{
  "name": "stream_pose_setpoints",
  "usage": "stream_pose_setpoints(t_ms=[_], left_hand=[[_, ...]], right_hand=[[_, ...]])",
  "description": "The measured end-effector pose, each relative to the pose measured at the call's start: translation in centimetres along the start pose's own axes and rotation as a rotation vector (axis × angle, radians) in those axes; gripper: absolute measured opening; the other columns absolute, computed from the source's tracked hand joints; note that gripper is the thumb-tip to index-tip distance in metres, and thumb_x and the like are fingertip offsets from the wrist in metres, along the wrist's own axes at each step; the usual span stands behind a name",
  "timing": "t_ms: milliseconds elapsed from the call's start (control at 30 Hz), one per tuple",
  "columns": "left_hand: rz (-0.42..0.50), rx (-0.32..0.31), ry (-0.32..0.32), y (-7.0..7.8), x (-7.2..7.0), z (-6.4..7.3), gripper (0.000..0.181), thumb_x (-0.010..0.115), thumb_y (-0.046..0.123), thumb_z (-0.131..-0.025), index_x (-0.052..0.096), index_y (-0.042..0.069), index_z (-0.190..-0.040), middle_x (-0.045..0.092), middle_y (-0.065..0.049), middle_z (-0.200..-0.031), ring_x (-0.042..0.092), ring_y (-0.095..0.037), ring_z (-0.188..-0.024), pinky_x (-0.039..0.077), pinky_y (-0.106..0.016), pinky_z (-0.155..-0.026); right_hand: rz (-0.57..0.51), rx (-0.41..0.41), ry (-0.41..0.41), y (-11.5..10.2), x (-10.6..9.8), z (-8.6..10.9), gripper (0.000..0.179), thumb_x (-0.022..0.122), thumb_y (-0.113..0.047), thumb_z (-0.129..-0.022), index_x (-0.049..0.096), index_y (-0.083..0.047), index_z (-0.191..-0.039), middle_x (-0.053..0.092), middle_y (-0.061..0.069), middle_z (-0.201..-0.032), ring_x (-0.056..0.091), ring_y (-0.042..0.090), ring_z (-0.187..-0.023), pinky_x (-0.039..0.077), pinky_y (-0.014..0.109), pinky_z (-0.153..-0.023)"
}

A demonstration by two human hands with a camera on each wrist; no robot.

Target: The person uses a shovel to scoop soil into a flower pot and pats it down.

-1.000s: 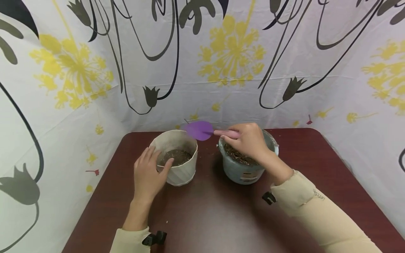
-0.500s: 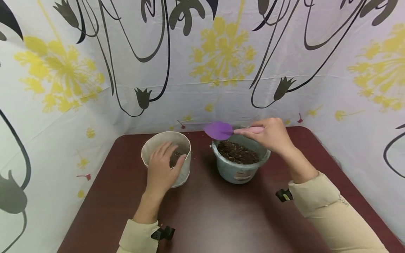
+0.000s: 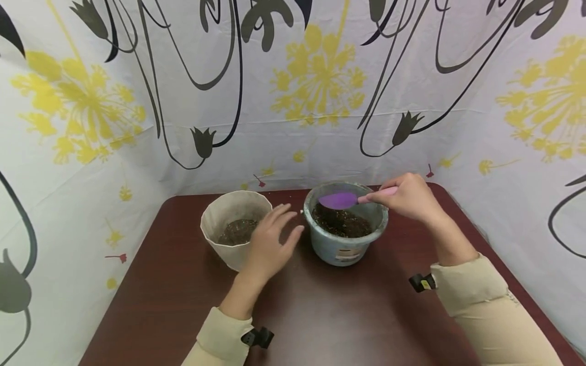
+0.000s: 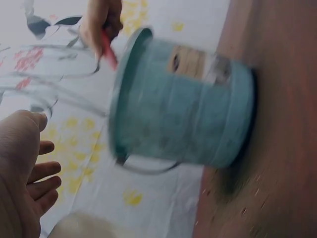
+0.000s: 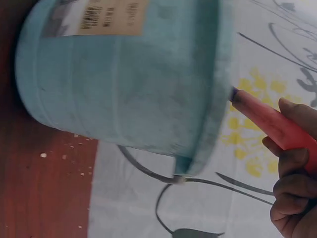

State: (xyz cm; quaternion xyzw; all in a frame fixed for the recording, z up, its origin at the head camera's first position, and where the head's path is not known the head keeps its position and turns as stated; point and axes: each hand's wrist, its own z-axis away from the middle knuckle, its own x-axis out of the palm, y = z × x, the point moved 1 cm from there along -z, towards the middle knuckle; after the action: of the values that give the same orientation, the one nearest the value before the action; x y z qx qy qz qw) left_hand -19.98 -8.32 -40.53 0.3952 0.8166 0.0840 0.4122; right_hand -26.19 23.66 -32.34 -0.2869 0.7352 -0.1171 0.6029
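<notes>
My right hand (image 3: 414,198) grips the pink handle of a purple garden trowel (image 3: 339,201), whose blade is over the dark soil (image 3: 341,222) in a blue-green bucket (image 3: 343,251). From the right wrist view, the fingers wrap round the handle (image 5: 277,121), and the bucket wall hides the blade. My left hand (image 3: 271,244) hovers with spread, relaxed fingers between the bucket and a white plant pot (image 3: 224,208), holding nothing. In the head view it overlaps the pot's right side. A layer of soil (image 3: 238,231) lies low in the white pot.
Both containers stand toward the back of a dark red-brown table (image 3: 151,284). A patterned white cloth (image 3: 274,152) hangs close behind and along the sides. Small crumbs of soil (image 4: 242,210) are scattered on the tabletop near the bucket, which has a wire handle (image 5: 143,168).
My right hand has moved right, bringing the trowel from beside the white pot's rim to over the bucket. My left hand has left the white pot and moved right toward the bucket.
</notes>
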Motion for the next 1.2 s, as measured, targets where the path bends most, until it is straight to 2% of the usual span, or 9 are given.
stream_pose_setpoints(t_ms=[100,200,333,400,600,733,867,1033,1200], left_hand=[[-0.008,-0.024,-0.120,0.6,1.3,0.0,0.045,0.062,0.039,-0.100,0.067,0.008,-0.132,0.055,-0.008,-0.148,0.047,-0.027,-0.140,0.037,-0.044,-0.116],[-0.014,-0.055,-0.223,0.6,2.4,0.1,0.053,0.059,0.045,-0.101,0.063,0.008,-0.139,0.047,-0.009,-0.155,0.041,-0.027,-0.144,0.035,-0.047,-0.117],[-0.008,-0.108,-0.326,0.3,3.2,0.3,0.061,0.054,0.053,-0.102,0.056,0.012,-0.146,0.038,-0.007,-0.160,0.033,-0.026,-0.149,0.034,-0.051,-0.117],[-0.001,-0.127,-0.356,0.2,3.3,0.4,0.064,0.052,0.055,-0.101,0.053,0.013,-0.149,0.036,-0.006,-0.162,0.031,-0.025,-0.150,0.033,-0.053,-0.117],[0.014,-0.123,-0.350,0.0,3.2,0.5,0.064,0.053,0.054,-0.101,0.055,0.010,-0.147,0.039,-0.007,-0.160,0.033,-0.025,-0.149,0.033,-0.052,-0.117],[0.004,-0.111,-0.330,0.0,3.1,0.5,0.061,0.055,0.052,-0.101,0.056,0.011,-0.146,0.041,-0.008,-0.159,0.035,-0.025,-0.148,0.033,-0.051,-0.117],[-0.003,-0.098,-0.333,0.0,3.0,0.4,0.060,0.056,0.051,-0.102,0.055,0.012,-0.147,0.040,-0.008,-0.159,0.035,-0.025,-0.148,0.033,-0.052,-0.117],[-0.005,-0.083,-0.335,-0.1,3.1,0.2,0.060,0.056,0.051,-0.101,0.055,0.012,-0.147,0.040,-0.007,-0.159,0.036,-0.027,-0.147,0.032,-0.052,-0.117],[-0.022,-0.078,-0.337,-0.2,3.4,0.2,0.059,0.057,0.051,-0.101,0.056,0.013,-0.146,0.041,-0.006,-0.158,0.037,-0.026,-0.147,0.033,-0.050,-0.117]], right_hand=[[0.042,0.006,0.003,0.2,1.0,-0.2,0.031,0.083,-0.052,-0.079,0.084,-0.021,-0.078,0.071,-0.004,-0.064,0.048,0.015,-0.058,0.038,0.032,-0.050],[0.065,0.008,0.005,0.3,1.8,-0.5,0.032,0.083,-0.051,-0.079,0.082,-0.019,-0.074,0.072,-0.003,-0.067,0.058,0.019,-0.064,0.043,0.034,-0.054],[0.089,0.023,-0.023,0.3,2.5,-0.5,0.030,0.082,-0.046,-0.081,0.082,-0.017,-0.076,0.073,0.001,-0.072,0.062,0.021,-0.066,0.044,0.035,-0.052],[0.104,0.048,-0.063,0.2,2.8,-0.4,0.033,0.082,-0.049,-0.081,0.081,-0.017,-0.071,0.069,-0.002,-0.063,0.057,0.019,-0.060,0.041,0.034,-0.050],[0.240,0.068,-0.198,-0.5,2.6,0.1,0.050,0.082,-0.054,-0.080,0.061,-0.021,-0.048,0.041,-0.008,-0.045,0.036,0.014,-0.049,0.030,0.031,-0.045],[0.333,0.002,-0.252,-1.0,1.7,0.1,0.032,0.083,-0.053,-0.079,0.077,-0.026,-0.063,0.061,-0.008,-0.058,0.053,0.016,-0.057,0.039,0.035,-0.048],[0.360,-0.058,-0.177,-1.3,0.4,0.0,0.026,0.085,-0.052,-0.076,0.082,-0.026,-0.078,0.071,-0.006,-0.072,0.064,0.023,-0.067,0.045,0.038,-0.049],[0.288,-0.083,-0.078,-1.6,0.6,-0.1,0.029,0.084,-0.049,-0.079,0.077,-0.024,-0.065,0.057,-0.008,-0.050,0.052,0.018,-0.054,0.037,0.035,-0.044],[0.182,-0.075,-0.116,-2.1,2.7,-0.2,0.029,0.083,-0.047,-0.081,0.080,-0.025,-0.064,0.050,-0.011,-0.043,0.045,0.012,-0.047,0.036,0.032,-0.044]])
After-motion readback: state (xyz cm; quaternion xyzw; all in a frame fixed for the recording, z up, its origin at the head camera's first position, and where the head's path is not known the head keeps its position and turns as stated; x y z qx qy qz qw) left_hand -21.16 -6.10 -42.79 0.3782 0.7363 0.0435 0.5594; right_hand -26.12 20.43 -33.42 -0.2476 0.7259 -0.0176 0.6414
